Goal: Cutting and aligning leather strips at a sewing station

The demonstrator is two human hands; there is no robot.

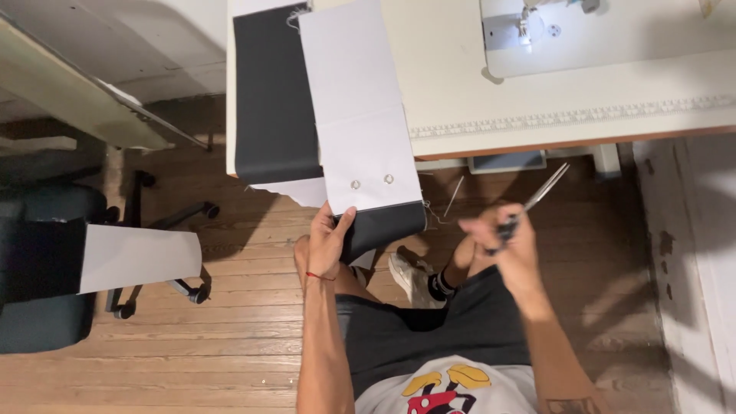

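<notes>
My left hand (328, 241) pinches the lower edge of a white and black fabric panel (360, 130) that hangs off the front of the sewing table (583, 100). Two metal eyelets (372, 182) sit near the panel's lower end. My right hand (507, 238) is raised to the right of the panel and grips a pair of scissors (537, 199), blades pointing up and right. A loose thread (443, 205) dangles between the panel and the scissors. A second black fabric piece (272, 100) lies under the white one at the left.
A sewing machine base (529, 31) stands on the table at the back. An office chair (46, 261) at the left carries another white and black fabric piece (138, 257). Wooden floor (192, 345) lies below, with my legs and a white shoe (410, 280) under the table.
</notes>
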